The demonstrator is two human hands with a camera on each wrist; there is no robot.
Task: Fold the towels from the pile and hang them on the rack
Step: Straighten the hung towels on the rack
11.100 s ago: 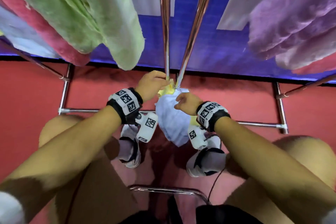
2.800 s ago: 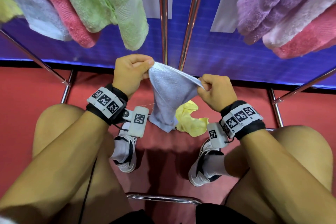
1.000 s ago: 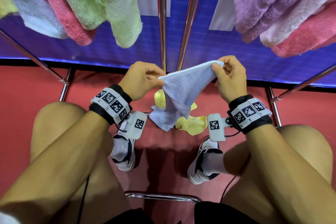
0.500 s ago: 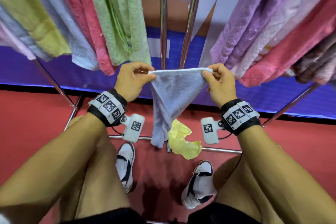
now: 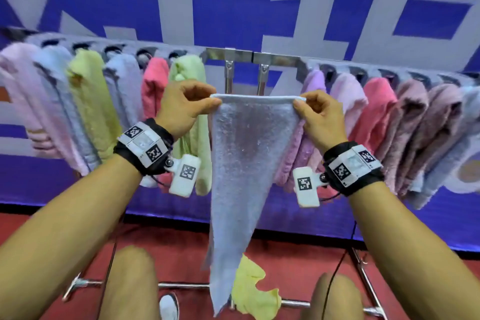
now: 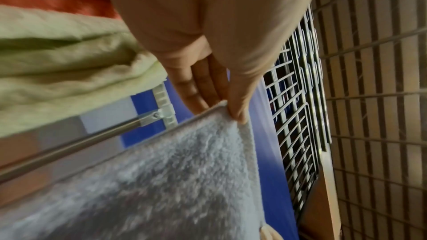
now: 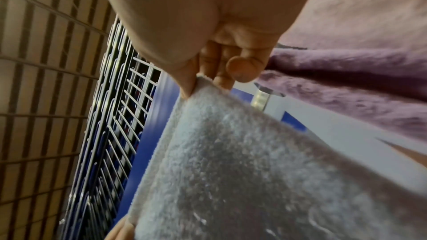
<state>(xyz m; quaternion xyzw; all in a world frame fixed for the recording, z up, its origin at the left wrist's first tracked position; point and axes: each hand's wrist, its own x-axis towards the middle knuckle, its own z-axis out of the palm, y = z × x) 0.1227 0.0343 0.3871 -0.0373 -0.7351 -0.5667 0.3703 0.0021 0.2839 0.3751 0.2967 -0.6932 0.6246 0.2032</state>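
A light blue towel (image 5: 241, 163) hangs stretched between my two hands, its top edge level and its lower end tapering to a point near the floor. My left hand (image 5: 187, 106) pinches its upper left corner (image 6: 228, 110) between thumb and fingers. My right hand (image 5: 318, 112) pinches the upper right corner (image 7: 201, 83). Just behind the towel's top edge is the rack's bare middle section (image 5: 246, 56), with two steel posts below it. A yellow towel (image 5: 255, 291) lies crumpled on the red floor under the blue one.
Folded towels fill the rack on both sides: pink, blue, yellow and green (image 5: 189, 122) on the left, purple (image 5: 309, 138), pink and mauve on the right. The rack's base bar (image 5: 181, 286) crosses the floor by my knees. A blue and white wall stands behind.
I have raised the blue towel from low over the floor up to rack height and pulled its top edge taut and level. The view has tilted up to show the whole rack.
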